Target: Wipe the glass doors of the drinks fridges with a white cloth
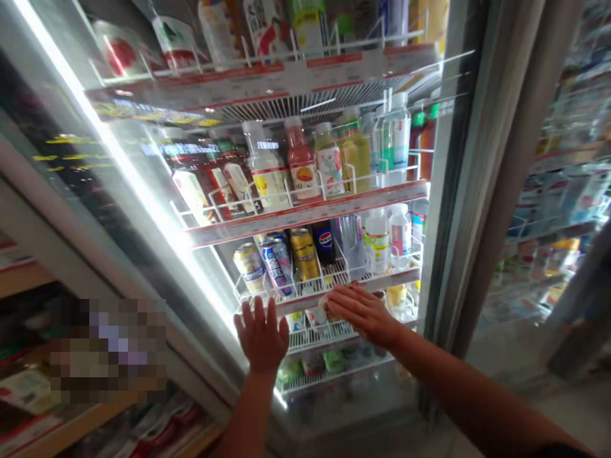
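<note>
A glass-fronted drinks fridge [305,203] stands before me, its contents lit by a bright strip at the left. My left hand [262,334] is raised with fingers spread, in front of the lower shelves; it holds nothing. My right hand [360,312] lies flat with its fingers stretched to the left, in front of a shelf edge. A small pale patch shows by its fingertips; I cannot tell whether it is under the hand or behind the glass. Beyond the hands are a white can [249,267], a blue can [277,266], a gold can [304,254] and a dark Pepsi bottle [325,240].
Upper shelves hold several bottles, among them a red drink bottle [301,162]. Price strips [305,213] run along the shelf fronts. A metal door frame [482,191] rises at the right, with more drinks beyond it. Wooden shelves [95,407] with packaged goods are at the lower left.
</note>
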Tool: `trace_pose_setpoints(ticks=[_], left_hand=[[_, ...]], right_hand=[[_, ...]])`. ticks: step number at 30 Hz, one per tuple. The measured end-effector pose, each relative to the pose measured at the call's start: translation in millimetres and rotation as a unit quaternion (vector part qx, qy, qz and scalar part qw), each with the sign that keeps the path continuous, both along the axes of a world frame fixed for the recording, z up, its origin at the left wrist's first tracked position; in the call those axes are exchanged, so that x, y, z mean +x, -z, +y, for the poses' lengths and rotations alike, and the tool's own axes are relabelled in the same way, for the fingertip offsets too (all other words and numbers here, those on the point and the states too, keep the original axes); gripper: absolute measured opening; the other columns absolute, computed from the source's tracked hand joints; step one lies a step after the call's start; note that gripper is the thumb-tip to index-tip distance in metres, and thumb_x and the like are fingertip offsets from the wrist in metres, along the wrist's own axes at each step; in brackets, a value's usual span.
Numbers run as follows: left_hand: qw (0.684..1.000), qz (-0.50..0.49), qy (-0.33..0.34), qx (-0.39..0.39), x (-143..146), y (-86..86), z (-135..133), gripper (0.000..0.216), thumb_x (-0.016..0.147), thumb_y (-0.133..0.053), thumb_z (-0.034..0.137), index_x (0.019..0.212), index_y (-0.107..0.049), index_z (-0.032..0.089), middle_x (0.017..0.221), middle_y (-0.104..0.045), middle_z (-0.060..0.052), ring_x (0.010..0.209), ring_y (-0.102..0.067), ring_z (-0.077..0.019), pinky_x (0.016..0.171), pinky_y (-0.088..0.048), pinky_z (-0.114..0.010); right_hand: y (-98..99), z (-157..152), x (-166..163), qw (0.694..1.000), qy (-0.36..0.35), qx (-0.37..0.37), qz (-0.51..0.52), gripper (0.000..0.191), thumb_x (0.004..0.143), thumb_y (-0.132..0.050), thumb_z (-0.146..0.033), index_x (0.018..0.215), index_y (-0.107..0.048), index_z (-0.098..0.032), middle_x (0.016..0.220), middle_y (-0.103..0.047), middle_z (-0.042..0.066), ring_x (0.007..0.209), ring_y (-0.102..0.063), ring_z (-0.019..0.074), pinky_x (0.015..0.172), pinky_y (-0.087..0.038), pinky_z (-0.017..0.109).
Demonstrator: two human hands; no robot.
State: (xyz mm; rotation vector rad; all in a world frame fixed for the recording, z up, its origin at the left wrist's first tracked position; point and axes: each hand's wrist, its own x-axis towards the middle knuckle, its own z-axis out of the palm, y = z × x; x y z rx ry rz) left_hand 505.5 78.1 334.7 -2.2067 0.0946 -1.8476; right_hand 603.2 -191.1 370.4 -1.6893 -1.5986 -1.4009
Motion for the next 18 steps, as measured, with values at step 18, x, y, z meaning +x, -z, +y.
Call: trace_pose_setpoints(ticks=[18], left_hand=[[1.0, 0.001, 0.011, -0.024, 0, 5.7, 3, 0.068, 0.097, -0.054, 0.031, 0.159, -0.027, 0.024, 0.163, -0.031, -0.011, 0.155, -0.018, -0.0291, 0.126, -0.015, -0.052]], right_hand=[[-22.8, -15, 20, 0.986, 0.082, 0.144, 0.015, 0.068, 0.095, -0.055, -0.007, 0.156, -0.035, -0.029, 0.148, -0.055, 0.004, 0.147, -0.041, 0.0235, 0.123, -0.04, 0.048]])
